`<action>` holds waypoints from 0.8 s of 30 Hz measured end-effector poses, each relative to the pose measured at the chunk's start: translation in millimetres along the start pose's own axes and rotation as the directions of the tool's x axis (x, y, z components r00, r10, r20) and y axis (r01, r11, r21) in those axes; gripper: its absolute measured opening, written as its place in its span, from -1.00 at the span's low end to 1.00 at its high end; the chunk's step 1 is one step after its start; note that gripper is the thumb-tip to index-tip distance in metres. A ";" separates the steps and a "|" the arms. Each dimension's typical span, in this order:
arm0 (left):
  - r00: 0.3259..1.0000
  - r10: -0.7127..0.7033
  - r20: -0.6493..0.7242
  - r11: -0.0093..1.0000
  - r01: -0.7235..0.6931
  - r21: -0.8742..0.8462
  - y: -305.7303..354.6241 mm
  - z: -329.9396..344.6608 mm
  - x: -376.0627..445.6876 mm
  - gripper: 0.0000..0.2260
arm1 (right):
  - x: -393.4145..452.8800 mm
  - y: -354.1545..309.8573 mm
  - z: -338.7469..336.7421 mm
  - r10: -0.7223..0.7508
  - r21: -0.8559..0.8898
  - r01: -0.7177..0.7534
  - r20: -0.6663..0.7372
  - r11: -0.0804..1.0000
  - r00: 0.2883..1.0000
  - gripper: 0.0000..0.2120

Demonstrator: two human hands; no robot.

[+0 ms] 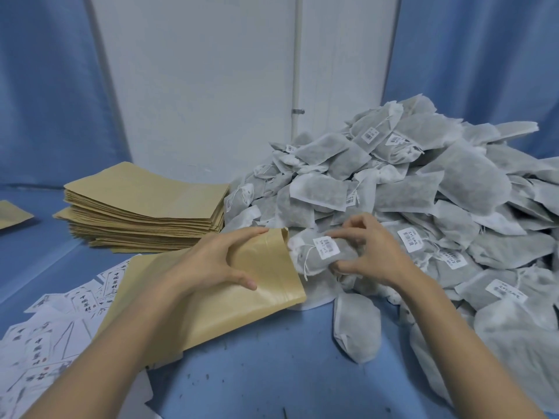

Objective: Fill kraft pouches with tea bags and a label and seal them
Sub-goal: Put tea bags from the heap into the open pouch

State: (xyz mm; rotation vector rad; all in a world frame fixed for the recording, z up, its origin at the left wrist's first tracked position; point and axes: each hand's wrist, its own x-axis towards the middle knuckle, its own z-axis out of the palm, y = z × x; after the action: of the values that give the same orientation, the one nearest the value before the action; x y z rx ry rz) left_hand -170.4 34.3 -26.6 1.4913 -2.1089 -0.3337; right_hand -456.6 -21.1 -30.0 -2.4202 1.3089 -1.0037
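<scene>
Early filling: my left hand (pixel 211 261) holds the pouch (pixel 211 297) mouth apart near centre; my right hand (pixel 366 252) clamps a tea bag (pixel 323 255) at its opening (label and sealing appear still ahead).

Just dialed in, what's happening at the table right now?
A person is filling a kraft pouch with tea bags. The left hand holds the pouch's mouth open, thumb on top. The right hand grips a tea bag at the opening, not yet inside. A big pile of tea bags lies to the right, a stack of empty pouches behind, and printed labels are scattered at the left. The pouch is unsealed.
</scene>
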 end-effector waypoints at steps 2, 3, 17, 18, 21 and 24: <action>1.000 0.001 -0.007 1.000 -0.001 -0.016 1.7 -0.5 -1.3 -0.16 | 2.4 -14.7 -0.7 -0.022 -0.001 0.022 0.125 1.000 0.992 -0.53; 1.000 0.009 -0.006 0.999 -0.010 -0.033 4.0 0.1 -1.8 -0.17 | 3.3 -23.2 4.1 -0.053 0.014 0.052 0.161 0.999 0.986 -0.54; 0.992 0.086 0.097 0.992 -0.076 -0.105 18.7 12.2 -0.4 -0.22 | 2.3 -51.2 48.1 -0.126 0.218 0.010 0.525 0.976 0.842 -0.84; 0.992 0.084 0.093 0.992 -0.074 -0.107 18.3 12.4 0.2 -0.21 | -0.7 -42.7 41.9 -0.165 0.243 0.056 0.453 0.968 0.876 -0.80; 0.993 0.072 0.089 0.993 -0.063 -0.101 16.7 13.8 1.6 -0.19 | -10.0 -4.4 23.9 -0.060 0.147 0.014 0.313 0.989 0.948 -0.81; 0.993 0.066 0.097 0.995 -0.058 -0.080 17.0 16.6 2.4 -0.19 | -20.4 29.4 6.4 0.145 -0.239 -0.023 0.505 0.971 0.851 -0.69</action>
State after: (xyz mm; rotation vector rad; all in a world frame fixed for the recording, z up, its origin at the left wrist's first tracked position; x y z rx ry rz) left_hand -193.6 36.5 -31.4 1.3879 -2.1891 -0.4695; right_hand -479.4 -22.6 -58.3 -2.5064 1.3563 -0.1425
